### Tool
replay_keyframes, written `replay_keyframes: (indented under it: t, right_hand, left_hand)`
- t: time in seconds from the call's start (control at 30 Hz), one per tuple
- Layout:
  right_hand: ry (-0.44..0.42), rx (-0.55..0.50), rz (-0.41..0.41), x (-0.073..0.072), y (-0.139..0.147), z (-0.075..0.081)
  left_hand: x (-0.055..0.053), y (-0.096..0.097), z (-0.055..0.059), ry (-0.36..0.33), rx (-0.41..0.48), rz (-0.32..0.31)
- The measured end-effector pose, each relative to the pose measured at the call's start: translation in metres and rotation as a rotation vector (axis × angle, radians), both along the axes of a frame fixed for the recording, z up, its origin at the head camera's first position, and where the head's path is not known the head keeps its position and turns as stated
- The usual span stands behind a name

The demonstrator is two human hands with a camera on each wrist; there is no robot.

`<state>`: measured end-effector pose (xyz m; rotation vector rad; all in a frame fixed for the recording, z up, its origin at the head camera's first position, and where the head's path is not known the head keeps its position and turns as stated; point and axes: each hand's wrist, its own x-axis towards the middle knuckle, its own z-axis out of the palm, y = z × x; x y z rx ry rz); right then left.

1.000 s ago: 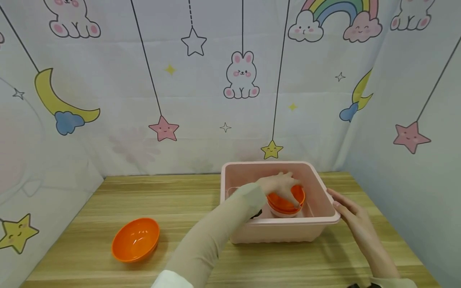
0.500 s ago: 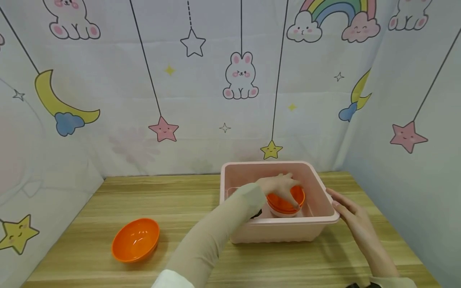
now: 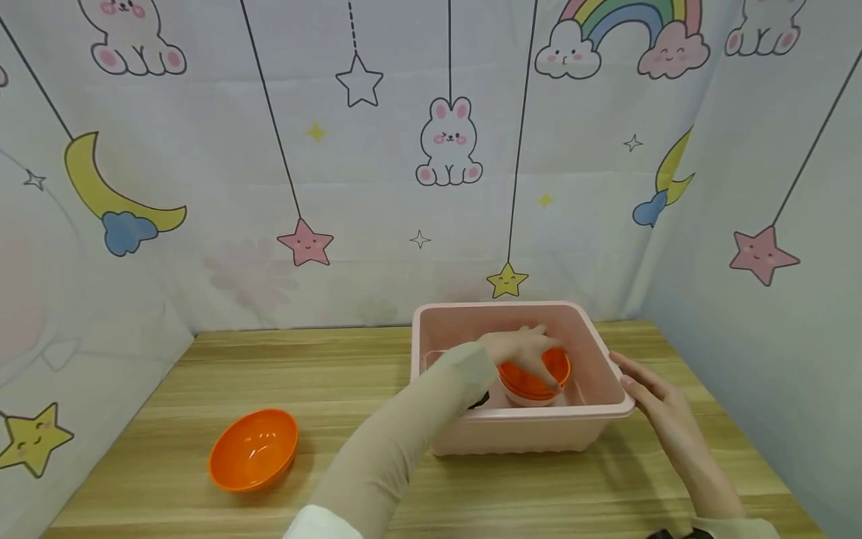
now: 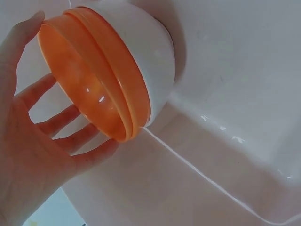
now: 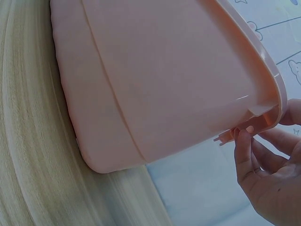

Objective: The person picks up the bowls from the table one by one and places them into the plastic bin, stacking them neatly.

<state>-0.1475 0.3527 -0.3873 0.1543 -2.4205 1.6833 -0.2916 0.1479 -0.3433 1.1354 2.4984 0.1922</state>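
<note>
A pink plastic basin (image 3: 521,434) stands on the wooden table. Reaching into it, the left hand (image 3: 520,352) spreads across a stack of bowls, its thumb and fingertips touching the rim. The left wrist view shows two nested orange bowls (image 4: 77,61) set in a white bowl (image 4: 148,54), tipped in that camera's picture. Fingers of the left hand (image 4: 44,141) are stretched apart along the orange edge. At the basin's right side, the right hand (image 3: 663,408) grips the rim; in the right wrist view its fingers (image 5: 244,150) curl under that rim.
Another orange bowl (image 3: 254,451) sits by itself on the left of the table (image 3: 316,374). Inside the basin's left part is a clear edge, mostly hidden by the left sleeve (image 3: 404,442). A patterned cloth (image 3: 377,165) hangs behind and at both sides.
</note>
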Motion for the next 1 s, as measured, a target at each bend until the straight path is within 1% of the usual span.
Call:
replay_keyframes:
  t: [0.3,0.53,0.63,0.83,1.0]
  right_hand:
    - [0.013,-0.016,0.003,0.000,0.000,-0.001]
    - [-0.005,-0.006,0.007,0.000,0.000,0.000]
    - [-0.009,-0.003,0.011,0.000,0.000,0.000]
    - [-0.007,-0.016,0.020,0.000,0.001,-0.001]
    - [-0.008,-0.010,0.016,0.000,0.000,-0.001]
  left_hand:
    - [0.002,0.000,0.000,-0.009,0.009,0.008]
    - [0.003,0.001,0.001,0.052,0.046,-0.038]
    - [0.005,0.001,0.003,0.051,0.056,-0.040]
    - [0.010,0.003,0.009,0.064,0.042,-0.047]
    - [0.011,0.002,0.015,0.075,0.044,-0.046]
